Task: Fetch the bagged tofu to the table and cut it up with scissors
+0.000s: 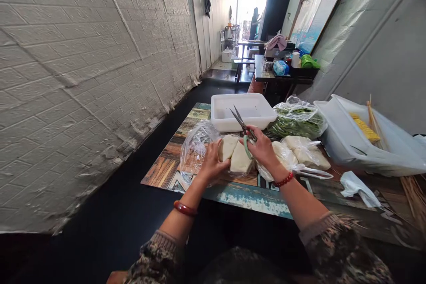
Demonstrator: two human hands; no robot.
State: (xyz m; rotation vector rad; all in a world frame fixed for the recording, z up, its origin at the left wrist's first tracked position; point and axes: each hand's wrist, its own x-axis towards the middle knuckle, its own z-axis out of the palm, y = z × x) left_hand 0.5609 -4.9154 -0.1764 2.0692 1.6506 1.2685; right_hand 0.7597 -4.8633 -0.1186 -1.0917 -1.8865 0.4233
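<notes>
My right hand (262, 147) holds a pair of scissors (238, 118) with pale green handles, the blades parted a little and pointing up and away. My left hand (213, 163) grips the left one of two cream-coloured, folded slabs, perhaps bean curd sheets. This left slab (227, 146) lies against the right slab (241, 160) on clear plastic. Beside my left hand spreads a crumpled clear plastic bag (193, 148). Just right of my right hand, more pale slabs (308, 153) sit in knotted clear bags on the patterned table (166, 159).
Behind the slabs stands a white plastic tub (244, 126). A bag of green vegetables (297, 120) is right of it. At the right, a larger white tub (339, 142) holds a yellow pack and wooden sticks. Crumpled white tissue (358, 188) lies near it. A person (254, 24) stands by the far doorway.
</notes>
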